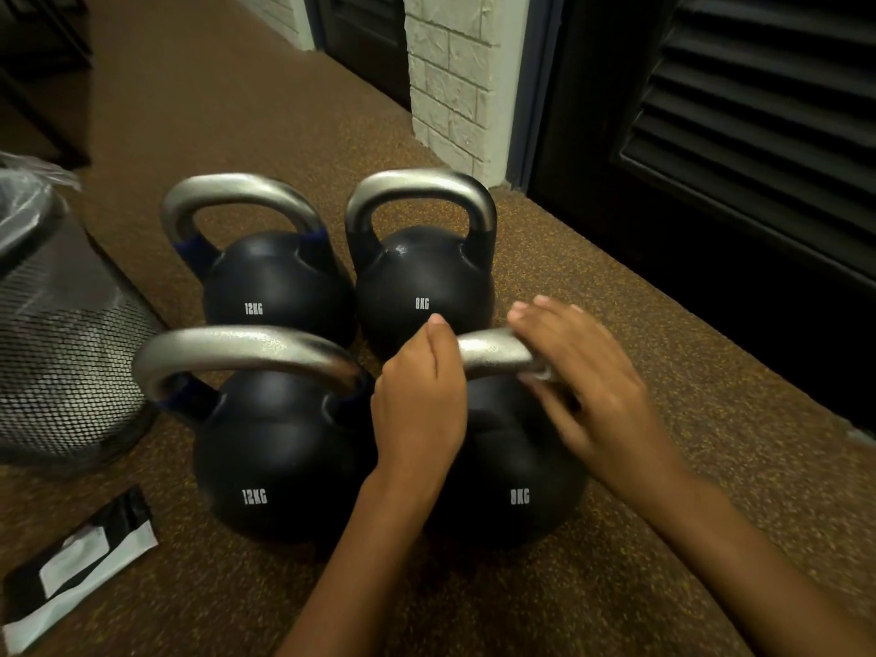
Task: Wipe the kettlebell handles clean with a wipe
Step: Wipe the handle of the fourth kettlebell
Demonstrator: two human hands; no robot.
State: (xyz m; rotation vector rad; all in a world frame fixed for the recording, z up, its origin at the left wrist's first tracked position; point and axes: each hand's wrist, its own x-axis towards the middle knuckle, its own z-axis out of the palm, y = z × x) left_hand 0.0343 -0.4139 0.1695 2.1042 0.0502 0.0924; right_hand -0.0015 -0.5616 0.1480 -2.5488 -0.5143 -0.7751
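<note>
Head camera looks down on four black kettlebells standing in a square on a speckled brown floor [673, 353]. The near 8 kg kettlebell [516, 467] sits front right, and both hands are on its silver handle [493, 350]. The left hand [419, 400] grips the left end of that handle, fingers curled round it with the thumb up on top. The right hand [585, 377] lies over the right end, blurred, its fingers bent down over the bar. A small bit of white wipe [540, 374] peeks out from under them, pressed against the metal. Between the two hands a short stretch of bare handle shows.

Just left of it, almost touching, stands the near 12 kg kettlebell [270, 457]. Behind the pair are the far 12 kg kettlebell [275, 282] on the left and the far 8 kg kettlebell [422, 277] on the right, all upright with nothing on their handles.

A black mesh bin [66, 343] with a clear plastic liner [19, 201] stands at the left edge, near the two 12 kg weights. A black and white packet [80, 566] lies flat on the floor in the lower left corner. Along the right side runs a white brick pillar [455, 83] between dark slatted doors [758, 111].
</note>
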